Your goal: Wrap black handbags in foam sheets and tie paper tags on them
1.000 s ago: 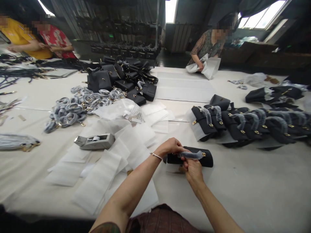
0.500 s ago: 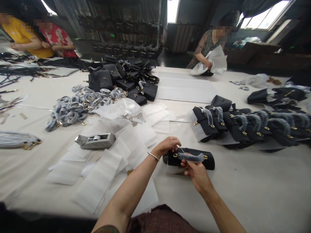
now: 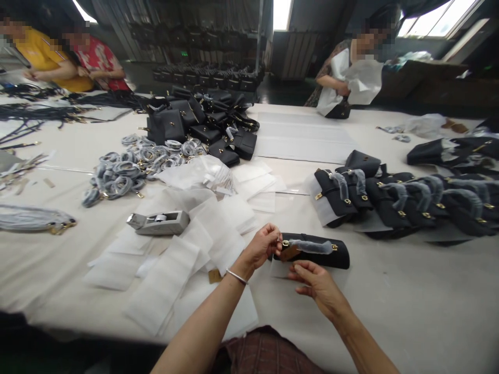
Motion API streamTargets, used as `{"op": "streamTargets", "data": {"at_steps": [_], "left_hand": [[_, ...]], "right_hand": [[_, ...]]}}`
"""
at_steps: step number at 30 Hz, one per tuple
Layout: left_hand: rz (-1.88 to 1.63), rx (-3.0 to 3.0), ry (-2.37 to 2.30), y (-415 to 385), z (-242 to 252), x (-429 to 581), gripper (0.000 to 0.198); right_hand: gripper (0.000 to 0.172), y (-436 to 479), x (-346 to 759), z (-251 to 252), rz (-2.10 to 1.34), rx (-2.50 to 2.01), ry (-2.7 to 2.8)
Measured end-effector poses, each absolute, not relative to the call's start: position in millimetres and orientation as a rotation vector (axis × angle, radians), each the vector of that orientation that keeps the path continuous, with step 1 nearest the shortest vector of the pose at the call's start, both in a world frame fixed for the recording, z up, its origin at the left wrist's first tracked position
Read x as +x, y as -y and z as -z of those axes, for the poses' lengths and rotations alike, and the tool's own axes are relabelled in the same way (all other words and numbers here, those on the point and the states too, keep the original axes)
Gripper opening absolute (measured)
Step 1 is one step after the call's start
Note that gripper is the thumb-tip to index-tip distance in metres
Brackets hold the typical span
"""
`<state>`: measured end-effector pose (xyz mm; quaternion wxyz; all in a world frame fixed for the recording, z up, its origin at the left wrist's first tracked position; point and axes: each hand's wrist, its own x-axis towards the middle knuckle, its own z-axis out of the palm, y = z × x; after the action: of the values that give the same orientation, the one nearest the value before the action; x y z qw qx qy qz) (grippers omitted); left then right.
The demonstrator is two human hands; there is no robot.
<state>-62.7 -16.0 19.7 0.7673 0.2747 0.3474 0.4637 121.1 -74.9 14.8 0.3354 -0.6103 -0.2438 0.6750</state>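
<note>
A black handbag (image 3: 339, 255) lies in front of me, its handle (image 3: 314, 246) wrapped in clear grey film and fixed by gold rings. A brown hang tag (image 3: 289, 253) rests against the bag near the left ring (image 3: 286, 243). With fingertips pinched beside that ring, my left hand (image 3: 265, 245) holds the tag's thin string, which is mostly hidden by the fingers. Just below the bag's near edge is my right hand (image 3: 317, 285), fingers loosely curved and apart, with nothing visible in them. Translucent sheet material (image 3: 279, 269) shows under the bag.
White foam sheets (image 3: 163, 283) and a tape dispenser (image 3: 159, 223) lie to the left. Behind are film-wrapped straps (image 3: 120, 171) and piled black bags (image 3: 167, 124). A row of bags (image 3: 405, 200) stands at right. Across the table, a person (image 3: 335, 78) handles white paper.
My left hand has drawn back slightly left to the ring. My right hand has let go of the tag and moved down off the bag. The view has shifted slightly.
</note>
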Motion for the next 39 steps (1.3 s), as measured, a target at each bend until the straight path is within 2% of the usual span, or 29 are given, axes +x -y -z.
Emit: {"op": "streamTargets", "data": {"at_steps": [5,8,13,18,23,27,33,36,39], "left_hand": [[-0.956,0.768,-0.909,24,-15,-67,0.037],[-0.873,1.006,-1.039,25,-14,-70,0.031],[-0.830,1.510,-1.343,28,-12,-69,0.009],[-0.839,1.728,-1.426,28,-9,-64,0.006],[-0.801,1.540,-1.426,24,-14,-67,0.010],[-0.905,1.385,-1.364,18,-20,-70,0.008],[-0.913,0.837,-0.870,20,-28,-74,0.011],[-0.976,0.715,-0.694,26,-27,-76,0.013],[-1.037,0.767,-0.750,32,-22,-75,0.021]], "right_hand": [[0.055,66,116,-15,-1.686,-1.648,0.682],[0.052,62,117,-13,-1.600,-1.701,0.822],[0.045,59,118,-10,-1.137,-1.906,1.115],[0.040,51,122,-11,-0.904,-2.036,1.348],[0.042,46,127,-7,-1.078,-1.952,1.245],[0.041,48,130,-6,-1.310,-1.869,1.133],[0.044,53,130,-18,-1.772,-1.571,0.786],[0.049,55,127,-21,-1.856,-1.467,0.515],[0.051,57,120,-19,-1.862,-1.381,0.318]]}}
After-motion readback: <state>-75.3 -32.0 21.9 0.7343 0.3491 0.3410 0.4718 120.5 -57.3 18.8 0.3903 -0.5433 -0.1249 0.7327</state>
